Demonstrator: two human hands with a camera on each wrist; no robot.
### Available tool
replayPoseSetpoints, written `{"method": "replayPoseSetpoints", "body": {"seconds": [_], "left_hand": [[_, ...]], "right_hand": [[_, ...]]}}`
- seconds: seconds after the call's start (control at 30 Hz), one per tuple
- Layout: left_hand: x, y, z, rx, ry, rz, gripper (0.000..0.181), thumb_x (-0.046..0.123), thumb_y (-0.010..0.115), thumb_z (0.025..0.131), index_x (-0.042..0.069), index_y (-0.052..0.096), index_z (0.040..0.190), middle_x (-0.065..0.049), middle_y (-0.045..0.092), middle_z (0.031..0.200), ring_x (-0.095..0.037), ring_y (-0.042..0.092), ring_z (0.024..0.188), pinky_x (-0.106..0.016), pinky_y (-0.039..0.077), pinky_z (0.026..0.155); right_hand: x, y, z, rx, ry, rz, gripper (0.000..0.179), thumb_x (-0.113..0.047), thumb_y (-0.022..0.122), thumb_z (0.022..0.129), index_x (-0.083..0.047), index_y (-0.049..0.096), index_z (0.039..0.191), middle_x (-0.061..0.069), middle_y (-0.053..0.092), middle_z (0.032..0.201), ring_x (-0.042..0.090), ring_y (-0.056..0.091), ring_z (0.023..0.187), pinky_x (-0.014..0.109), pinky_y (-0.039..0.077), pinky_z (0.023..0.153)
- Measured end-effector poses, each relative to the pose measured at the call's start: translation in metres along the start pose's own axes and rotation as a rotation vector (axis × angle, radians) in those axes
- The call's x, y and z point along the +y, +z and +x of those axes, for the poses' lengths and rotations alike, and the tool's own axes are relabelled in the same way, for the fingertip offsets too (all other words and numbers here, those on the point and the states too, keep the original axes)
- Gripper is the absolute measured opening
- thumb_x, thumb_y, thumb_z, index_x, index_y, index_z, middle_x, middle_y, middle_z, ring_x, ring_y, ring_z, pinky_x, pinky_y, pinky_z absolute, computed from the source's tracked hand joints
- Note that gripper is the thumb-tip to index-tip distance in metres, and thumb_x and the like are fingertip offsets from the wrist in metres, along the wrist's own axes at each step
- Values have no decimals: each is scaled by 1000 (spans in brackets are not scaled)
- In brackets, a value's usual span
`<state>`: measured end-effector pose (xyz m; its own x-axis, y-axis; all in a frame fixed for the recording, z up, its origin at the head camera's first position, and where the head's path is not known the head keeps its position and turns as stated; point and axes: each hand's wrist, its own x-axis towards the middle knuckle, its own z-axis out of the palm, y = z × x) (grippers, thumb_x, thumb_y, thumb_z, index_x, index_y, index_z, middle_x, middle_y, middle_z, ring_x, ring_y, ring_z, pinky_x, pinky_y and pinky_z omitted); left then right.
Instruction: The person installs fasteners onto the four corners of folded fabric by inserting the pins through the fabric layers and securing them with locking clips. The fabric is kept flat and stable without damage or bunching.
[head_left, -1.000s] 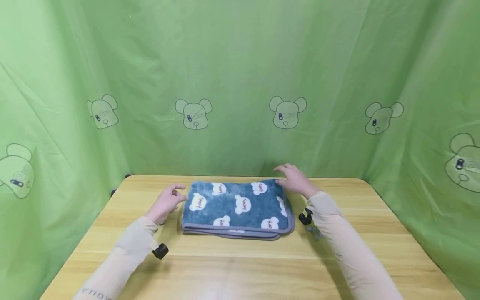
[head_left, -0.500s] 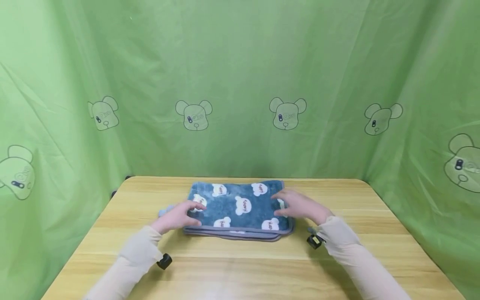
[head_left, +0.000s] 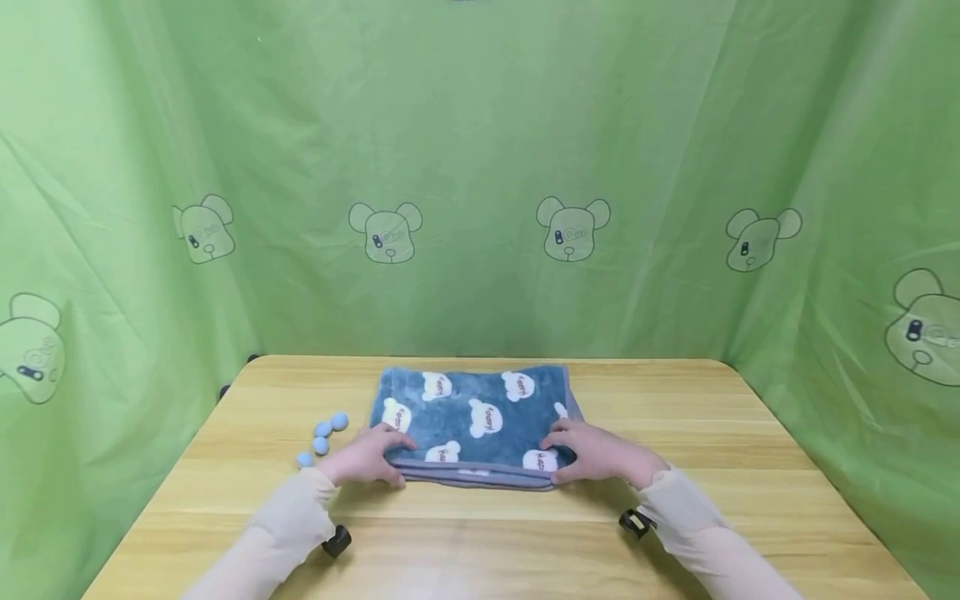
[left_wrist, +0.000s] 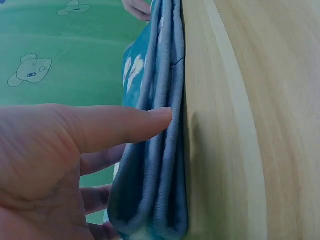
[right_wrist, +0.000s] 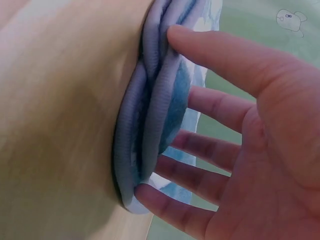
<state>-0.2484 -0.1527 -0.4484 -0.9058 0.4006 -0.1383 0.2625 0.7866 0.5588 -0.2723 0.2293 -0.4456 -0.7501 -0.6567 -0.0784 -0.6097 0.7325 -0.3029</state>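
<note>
A folded plush blanket (head_left: 453,421), teal with white bear heads and grey-blue piping, lies flat on the table. My left hand (head_left: 363,458) is at its near left corner, the fingers over the top. In the left wrist view the straight thumb (left_wrist: 140,122) touches the piped front edges of the stacked layers. At the near right corner is my right hand (head_left: 600,454). The right wrist view shows its thumb (right_wrist: 215,47) against the piping and its loosely spread fingers (right_wrist: 190,180) by the blanket's corner. Neither hand curls round the cloth.
Several small light-blue balls (head_left: 321,445) lie on the wooden table (head_left: 465,558), left of the blanket and close to my left wrist. Green curtains (head_left: 480,283) with bear-head drawings hang behind the table and on both sides.
Both hands have come nearer, from the blanket's sides and far right corner across its top to the two near corners. The blue balls on the left have come into plain view.
</note>
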Motion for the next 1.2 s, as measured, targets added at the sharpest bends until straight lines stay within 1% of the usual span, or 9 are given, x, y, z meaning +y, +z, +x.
{"method": "replayPoseSetpoints", "body": {"seconds": [0.13, 0.27, 0.37, 0.5, 0.63, 0.8, 0.9, 1.0, 1.2], "left_hand": [[1, -3, 1, -18, 53, -10, 49, 14, 82, 72, 10, 67, 118, -17, 59, 125, -41, 52, 118, -61, 40, 100], [7, -11, 9, -6, 99, -18, 43, 12, 78, 77, 3, 65, 117, -17, 66, 119, -37, 59, 114, -53, 46, 99], [18, -16, 17, 38, 107, 2, 42, 14, 76, 81, 1, 64, 119, -17, 66, 117, -36, 61, 111, -50, 49, 96], [36, -21, 23, 119, 129, 23, 38, 16, 72, 85, 2, 64, 119, -17, 66, 119, -34, 61, 112, -50, 49, 96], [54, -21, 30, 199, 156, 9, 36, 22, 70, 89, 6, 64, 120, -15, 67, 119, -33, 62, 112, -48, 49, 96], [72, -12, 42, 306, 235, -35, 37, 29, 67, 92, 11, 63, 123, -10, 70, 114, -28, 67, 102, -42, 53, 89], [81, -4, 49, 333, 272, -62, 37, 31, 66, 93, 13, 63, 124, -9, 70, 112, -23, 67, 99, -38, 53, 86], [88, 4, 57, 330, 303, -89, 37, 31, 65, 93, 14, 62, 126, -6, 70, 110, -18, 66, 95, -34, 53, 83], [99, 28, 73, 255, 354, -113, 35, 31, 68, 91, 14, 64, 121, -2, 68, 98, -11, 62, 84, -22, 49, 72]], "right_hand": [[1, 1, -2, 10, -16, 0, 51, -34, 77, 81, -5, 65, 120, 22, 55, 127, 39, 56, 114, 55, 46, 98], [4, -4, -3, 31, -52, 8, 49, -35, 74, 83, -6, 64, 122, 15, 58, 122, 34, 58, 111, 51, 48, 97], [6, -11, -5, 47, -57, 12, 47, -34, 72, 86, -6, 63, 123, 13, 60, 120, 33, 59, 111, 50, 48, 96], [9, -22, -11, 80, -1, 31, 47, -33, 69, 89, -5, 61, 126, 17, 60, 126, 37, 58, 116, 53, 47, 99], [15, -32, -20, 156, 48, 40, 47, -31, 68, 90, -6, 60, 128, 20, 59, 129, 40, 56, 119, 56, 45, 100], [27, -43, -34, 293, 63, 16, 42, -24, 70, 89, -4, 62, 125, 18, 63, 124, 39, 59, 114, 56, 47, 97], [33, -46, -42, 347, 74, 1, 39, -19, 71, 87, -2, 63, 121, 18, 66, 119, 38, 62, 108, 54, 49, 93], [38, -47, -47, 361, 84, -12, 36, -17, 71, 86, 0, 64, 118, 18, 67, 114, 36, 63, 102, 54, 51, 89], [46, -40, -53, 310, 112, -6, 29, -15, 72, 84, 1, 67, 109, 17, 69, 100, 30, 65, 90, 47, 54, 81]]}}
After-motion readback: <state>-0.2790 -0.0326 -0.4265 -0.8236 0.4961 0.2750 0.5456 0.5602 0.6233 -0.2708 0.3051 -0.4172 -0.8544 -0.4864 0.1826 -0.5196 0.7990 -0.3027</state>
